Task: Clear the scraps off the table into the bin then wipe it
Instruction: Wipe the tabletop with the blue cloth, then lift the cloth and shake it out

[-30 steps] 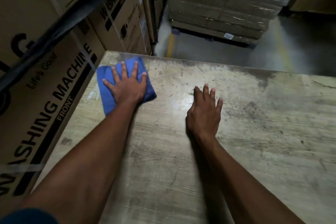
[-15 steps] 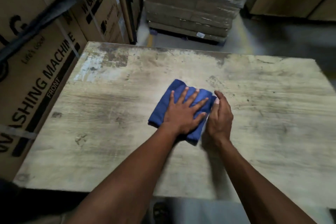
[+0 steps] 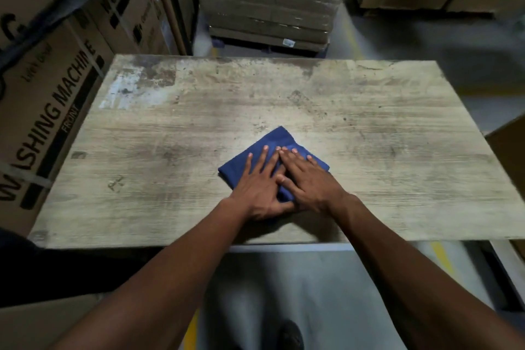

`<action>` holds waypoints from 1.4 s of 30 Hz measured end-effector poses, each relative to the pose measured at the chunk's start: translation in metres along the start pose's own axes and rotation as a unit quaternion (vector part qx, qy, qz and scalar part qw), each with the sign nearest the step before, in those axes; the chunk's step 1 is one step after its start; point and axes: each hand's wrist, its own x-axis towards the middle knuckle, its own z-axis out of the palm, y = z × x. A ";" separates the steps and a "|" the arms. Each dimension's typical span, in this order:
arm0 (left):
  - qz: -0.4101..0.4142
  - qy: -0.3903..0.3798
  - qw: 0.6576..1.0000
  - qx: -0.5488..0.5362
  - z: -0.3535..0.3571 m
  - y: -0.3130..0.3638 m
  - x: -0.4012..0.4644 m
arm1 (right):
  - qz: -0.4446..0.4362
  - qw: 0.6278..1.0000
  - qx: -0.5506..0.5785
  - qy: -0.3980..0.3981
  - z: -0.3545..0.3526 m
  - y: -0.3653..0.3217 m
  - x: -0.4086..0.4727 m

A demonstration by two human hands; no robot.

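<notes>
A folded blue cloth (image 3: 277, 140) lies near the middle of the worn wooden table (image 3: 170, 128), slightly toward the near edge. My left hand (image 3: 260, 187) lies flat on the cloth with its fingers spread. My right hand (image 3: 308, 182) presses flat on the cloth's right half, its fingers overlapping those of the left hand. Both palms cover much of the cloth. I see no scraps on the tabletop and no bin.
Large washing machine cartons (image 3: 48, 94) stand tight against the table's left side. A wrapped pallet of boxes (image 3: 270, 0) sits beyond the far edge. A brown box corner (image 3: 508, 148) shows at the right. My shoe (image 3: 289, 335) stands on grey floor below the near edge.
The cloth slid from the far left corner to the table's middle under my left hand. My right hand moved from the bare tabletop onto the cloth.
</notes>
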 end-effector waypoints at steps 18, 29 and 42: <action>-0.091 -0.127 0.984 0.086 0.014 0.102 -0.083 | -0.036 0.974 -0.207 -0.084 0.025 -0.011 -0.119; -0.029 -0.286 0.958 -0.025 -0.054 0.165 -0.133 | -0.073 0.990 -0.067 -0.101 -0.024 -0.028 -0.217; -0.104 -0.143 0.975 -0.135 -0.175 0.186 -0.174 | 0.059 0.975 0.212 -0.042 -0.156 -0.048 -0.259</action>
